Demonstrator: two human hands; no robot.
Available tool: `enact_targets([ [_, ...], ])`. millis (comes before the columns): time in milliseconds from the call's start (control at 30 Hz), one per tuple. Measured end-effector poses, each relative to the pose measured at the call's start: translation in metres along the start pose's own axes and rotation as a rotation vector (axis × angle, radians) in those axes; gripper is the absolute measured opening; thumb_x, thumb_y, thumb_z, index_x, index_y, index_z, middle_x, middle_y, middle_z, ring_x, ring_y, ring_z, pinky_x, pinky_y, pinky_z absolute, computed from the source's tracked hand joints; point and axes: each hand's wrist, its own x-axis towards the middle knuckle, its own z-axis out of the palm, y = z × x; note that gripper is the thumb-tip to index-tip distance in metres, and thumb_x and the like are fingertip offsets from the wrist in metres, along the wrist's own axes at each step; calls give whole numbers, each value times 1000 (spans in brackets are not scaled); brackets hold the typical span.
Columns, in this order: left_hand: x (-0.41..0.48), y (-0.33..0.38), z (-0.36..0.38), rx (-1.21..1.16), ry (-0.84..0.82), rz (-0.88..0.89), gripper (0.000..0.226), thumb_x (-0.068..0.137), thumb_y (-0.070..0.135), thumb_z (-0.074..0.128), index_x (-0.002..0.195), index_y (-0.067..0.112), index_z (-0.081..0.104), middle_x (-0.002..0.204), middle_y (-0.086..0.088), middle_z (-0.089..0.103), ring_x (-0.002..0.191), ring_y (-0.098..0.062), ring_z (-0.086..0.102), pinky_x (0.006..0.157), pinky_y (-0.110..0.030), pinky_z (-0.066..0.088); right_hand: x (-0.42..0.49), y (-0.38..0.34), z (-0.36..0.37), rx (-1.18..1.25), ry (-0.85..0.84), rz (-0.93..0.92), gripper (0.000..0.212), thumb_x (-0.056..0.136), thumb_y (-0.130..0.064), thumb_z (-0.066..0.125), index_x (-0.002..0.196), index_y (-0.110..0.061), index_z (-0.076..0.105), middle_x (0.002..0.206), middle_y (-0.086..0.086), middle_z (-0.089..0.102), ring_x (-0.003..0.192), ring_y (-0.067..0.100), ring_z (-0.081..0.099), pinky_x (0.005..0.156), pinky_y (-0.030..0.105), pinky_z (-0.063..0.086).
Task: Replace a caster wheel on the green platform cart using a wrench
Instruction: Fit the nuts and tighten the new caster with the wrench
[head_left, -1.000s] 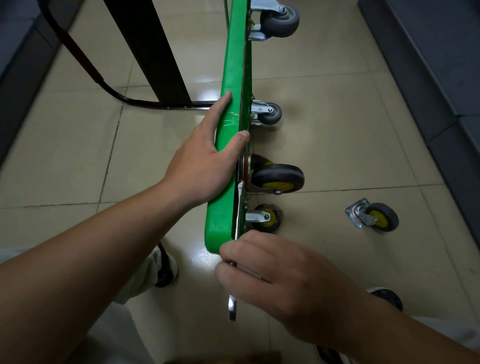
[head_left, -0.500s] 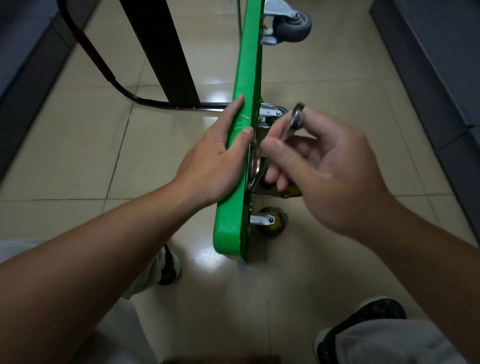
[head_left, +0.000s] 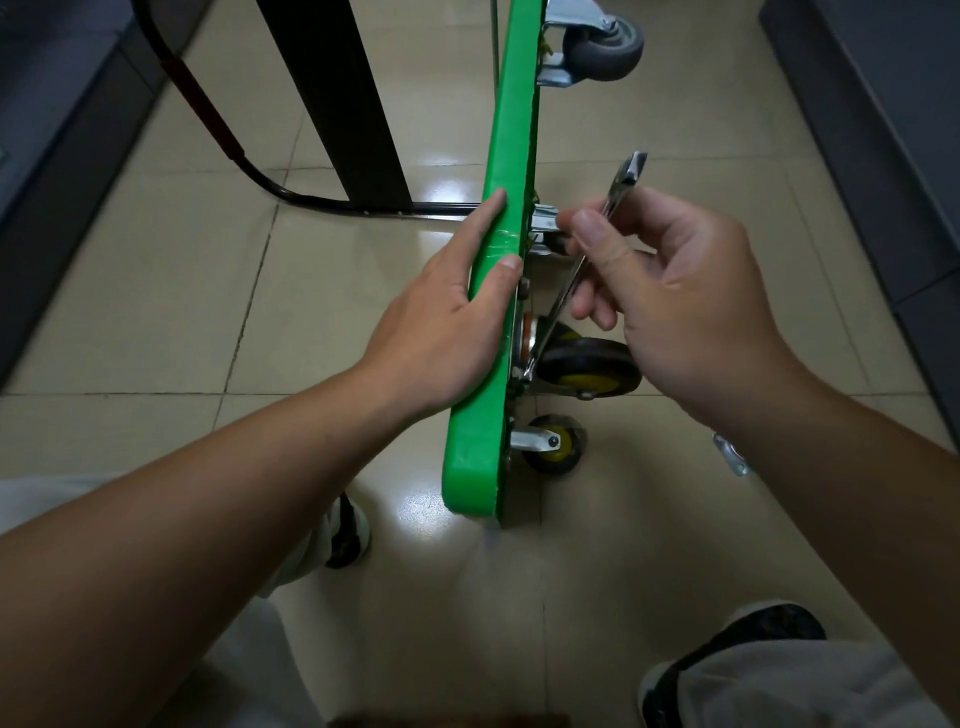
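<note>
Caster wheel (head_left: 589, 366), black with a yellow hub, is sitting on the green platform cart (head_left: 511, 130), which is tipped on edge. The fingers of your right hand (head_left: 691, 291) are pinching the wrench (head_left: 563, 296) just above the wheel, its lower end at the wheel's mount. Your left hand (head_left: 447, 332) is clasping the cart's edge.

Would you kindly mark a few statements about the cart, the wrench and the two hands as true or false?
1. The green platform cart stands on its edge on the floor. True.
2. The right hand holds the wrench. True.
3. The left hand hangs away from the cart. False: it holds the cart's upper edge.
4. The wrench's lower end points away from the cart. False: it reaches down to the mount of the black-and-yellow caster.
</note>
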Motion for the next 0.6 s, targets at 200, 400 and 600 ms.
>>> enact_targets([
  [200,0,1,0,-17,1,-9,58,102,57,33,157,59,16,163,11,39,127,-10,54,101,-37,48,-40,-11,-6,-222,-66,-410,8,103,-16,56,108,-13,61,98,1,58,85,15,64,75,27,54],
  [400,0,1,1,2,29,0,56,104,54,35,157,58,19,163,17,38,137,-14,51,104,-34,43,-82,-15,-16,-502,-348,-760,19,99,-11,66,110,4,72,115,10,63,110,16,60,102,24,46],
  [600,0,0,2,4,29,-2,56,103,56,34,157,60,17,162,17,39,131,-13,54,98,-36,47,-93,-5,-8,-564,-464,-815,22,89,-1,78,110,3,73,110,18,68,96,32,66,86,39,52],
])
